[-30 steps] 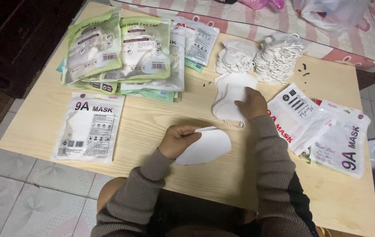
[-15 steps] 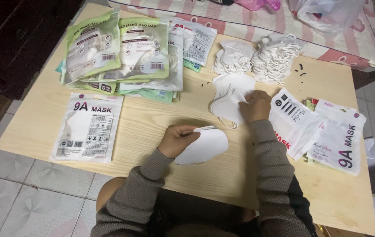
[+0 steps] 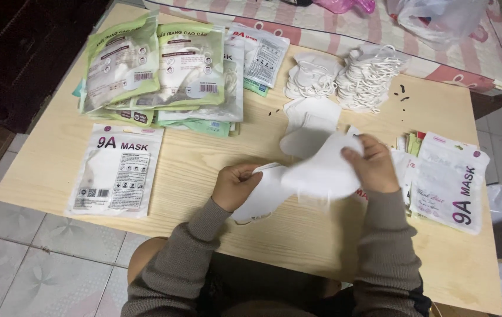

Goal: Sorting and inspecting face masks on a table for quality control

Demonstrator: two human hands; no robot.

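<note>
Seen through my remote feed from the head camera: at a pale wooden table, two hands work white face masks. My right hand is closed around a folded white mask, thumb on top, lifting it just above the tabletop. My left hand pinches shut on the edge of a second flat mask that lies on the table beneath and partly under the lifted one; the two masks overlap between the hands.

Judging by the layout, the work looks partly done. Sealed packs in green and white are piled at the far left, and one white pack lies alone near the left edge. Plenty remains: two heaps of loose masks with tangled ear loops sit at the far side, a few more lie flat just beyond the right hand, and flat pouches fan out at the right, touching that wrist. I cannot tell for certain whether those pouches are empty.
</note>
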